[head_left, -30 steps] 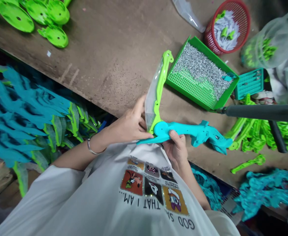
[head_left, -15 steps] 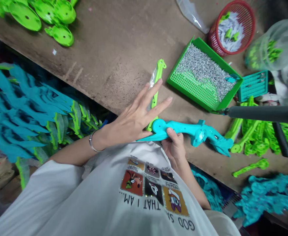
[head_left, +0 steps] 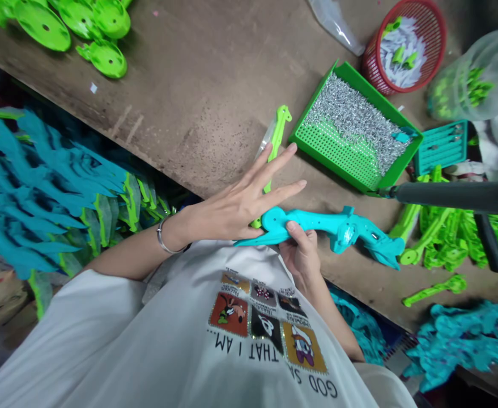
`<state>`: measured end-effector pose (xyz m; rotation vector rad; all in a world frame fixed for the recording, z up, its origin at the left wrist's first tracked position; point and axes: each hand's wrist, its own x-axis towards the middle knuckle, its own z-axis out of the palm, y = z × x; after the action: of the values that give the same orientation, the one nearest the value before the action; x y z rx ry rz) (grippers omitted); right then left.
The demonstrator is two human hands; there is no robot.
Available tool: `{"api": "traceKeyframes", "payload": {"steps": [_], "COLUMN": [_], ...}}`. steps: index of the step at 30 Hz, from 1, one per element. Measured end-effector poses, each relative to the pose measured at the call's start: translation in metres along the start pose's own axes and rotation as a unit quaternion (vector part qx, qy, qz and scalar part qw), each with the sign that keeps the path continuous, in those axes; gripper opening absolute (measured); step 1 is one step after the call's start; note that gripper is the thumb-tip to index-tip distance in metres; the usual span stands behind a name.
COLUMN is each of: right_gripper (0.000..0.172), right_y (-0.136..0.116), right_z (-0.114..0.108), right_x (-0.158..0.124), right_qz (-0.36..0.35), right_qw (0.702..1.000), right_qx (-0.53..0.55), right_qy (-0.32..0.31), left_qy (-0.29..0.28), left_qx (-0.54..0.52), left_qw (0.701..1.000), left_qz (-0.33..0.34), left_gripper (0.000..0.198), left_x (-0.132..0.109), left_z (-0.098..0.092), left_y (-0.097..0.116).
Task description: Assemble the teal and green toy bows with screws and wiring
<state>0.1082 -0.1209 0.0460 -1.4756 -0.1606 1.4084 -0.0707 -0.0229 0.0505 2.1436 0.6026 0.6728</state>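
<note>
My right hand [head_left: 302, 252] grips a teal plastic toy body [head_left: 333, 229] near its round hinge end, holding it just above the table's near edge. A lime green arm with a clear plastic blade [head_left: 274, 141] sticks up from that hinge toward the far side. My left hand [head_left: 249, 201] lies flat with fingers spread over the lower part of the green arm, pressing against it. A silver bangle circles my left wrist.
A green tray [head_left: 337, 156] holds many small metal pins. Behind it stand a red basket [head_left: 433, 51] and a small teal tray [head_left: 439, 147]. Lime green parts [head_left: 444, 238] are piled at right, green discs [head_left: 62, 22] at far left. Teal pieces [head_left: 40, 187] fill a bin below left. A dark bar [head_left: 456, 195] crosses at right.
My left hand has opened from a pinch on the green arm to flat, spread fingers over it. The green arm has swung down, lower toward the table.
</note>
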Motion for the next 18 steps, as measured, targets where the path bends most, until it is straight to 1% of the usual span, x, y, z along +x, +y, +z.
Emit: {"api": "traceKeyframes", "payload": {"steps": [5, 8, 11, 13, 15, 17, 18], "right_gripper": [0.040, 0.036, 0.032, 0.031, 0.031, 0.033, 0.035], "right_y": [-0.002, -0.001, 0.002, 0.004, 0.004, 0.001, -0.001], "right_z": [0.001, -0.001, -0.004, -0.005, -0.004, -0.001, 0.000], "right_x": [-0.002, -0.002, 0.000, 0.002, 0.005, 0.007, 0.008], "right_qz": [-0.003, -0.005, -0.019, -0.028, -0.033, -0.034, -0.033], "right_qw": [1.000, 1.000, 1.000, 0.999, 0.999, 0.998, 0.998], "right_qx": [0.008, -0.002, -0.005, -0.002, -0.001, 0.003, 0.009], "right_qy": [-0.004, -0.007, 0.005, 0.019, 0.035, 0.045, 0.048], "left_qy": [-0.004, -0.011, -0.021, -0.016, 0.016, 0.079, 0.108], "left_qx": [0.003, 0.006, -0.006, -0.030, -0.071, -0.125, -0.156], "left_qw": [1.000, 1.000, 1.000, 0.999, 0.996, 0.980, 0.964], "left_qz": [0.008, 0.010, -0.002, -0.016, -0.052, -0.131, -0.184], "left_gripper": [0.078, 0.077, 0.077, 0.080, 0.087, 0.090, 0.090], "left_x": [0.000, 0.003, 0.004, 0.002, -0.004, -0.011, -0.016], "left_z": [0.001, 0.003, 0.002, -0.003, -0.009, -0.013, -0.014], "left_y": [-0.001, 0.000, 0.000, -0.001, -0.002, 0.000, 0.002]}}
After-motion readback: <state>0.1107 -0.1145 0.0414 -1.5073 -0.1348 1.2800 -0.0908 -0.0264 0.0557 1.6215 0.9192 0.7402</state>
